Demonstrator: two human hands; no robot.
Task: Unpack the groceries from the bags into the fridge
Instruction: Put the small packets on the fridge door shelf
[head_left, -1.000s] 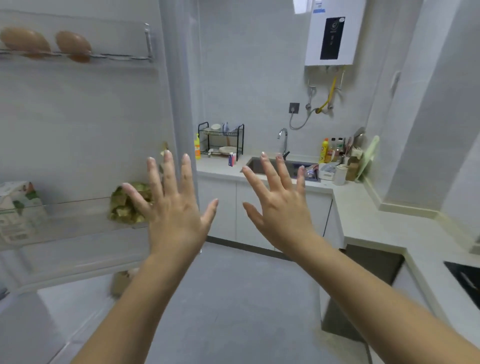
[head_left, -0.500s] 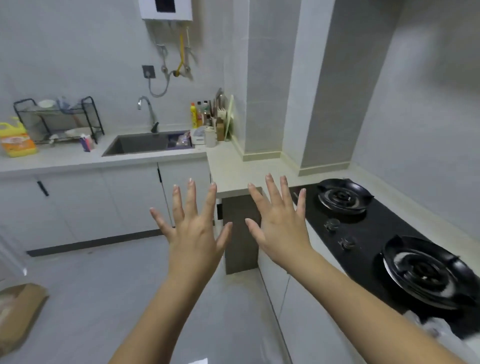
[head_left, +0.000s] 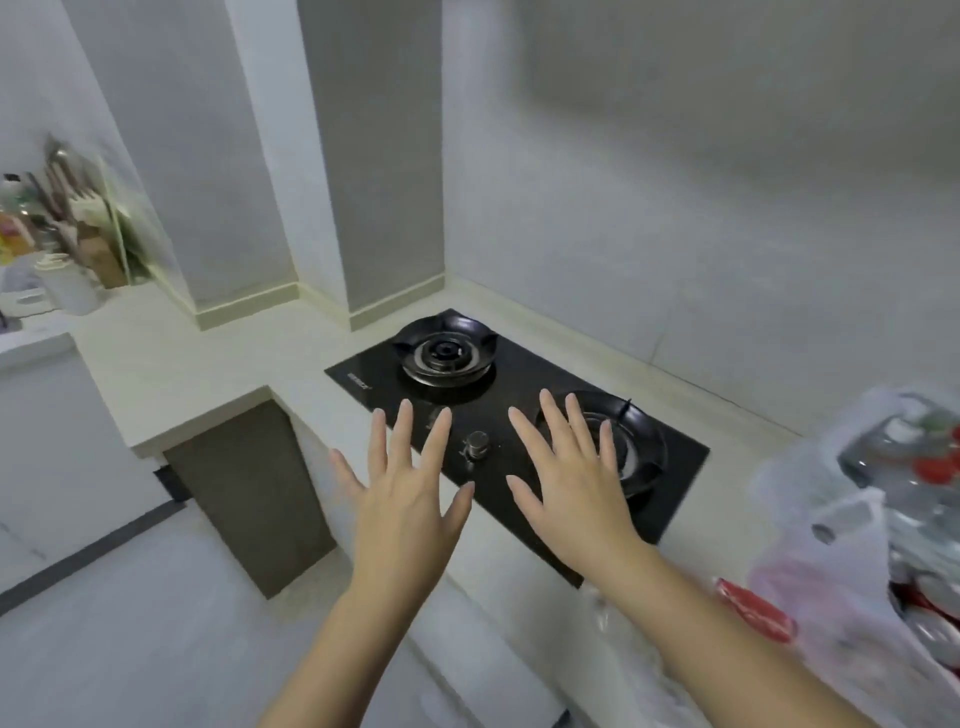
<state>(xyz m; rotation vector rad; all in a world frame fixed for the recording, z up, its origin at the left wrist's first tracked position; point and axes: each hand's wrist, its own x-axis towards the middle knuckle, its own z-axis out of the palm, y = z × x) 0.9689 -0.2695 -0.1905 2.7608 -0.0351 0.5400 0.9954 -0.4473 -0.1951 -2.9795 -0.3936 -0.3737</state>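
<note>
Two bare forearms reach forward from the bottom of the view, both hands empty. The left hand (head_left: 405, 499) has its fingers straight and spread wide, held over the front edge of the countertop (head_left: 218, 364). The right hand (head_left: 576, 488) is just beside it, likewise flat, splayed and gripping nothing, over the near part of a black glass gas hob (head_left: 519, 410). At the right end of the countertop, close to the right forearm, sits a translucent plastic grocery bag (head_left: 831, 561), full and slumped; blurred red and silvery items show inside it, too smeared to name. A red-labelled packet (head_left: 756, 610) lies by the bag at the front edge. Beyond the hands the hob has a control knob (head_left: 477, 444) between two burners, one behind the right fingers (head_left: 605, 441), the other further back. In the far left corner stands a blurred cluster of bottles and utensils (head_left: 67, 228). The fridge is out of view. The step appears to be going to the bag for another item; the next move likely calls for reaching right into the bag, closing a hand on one item and carrying it to the fridge.
</note>
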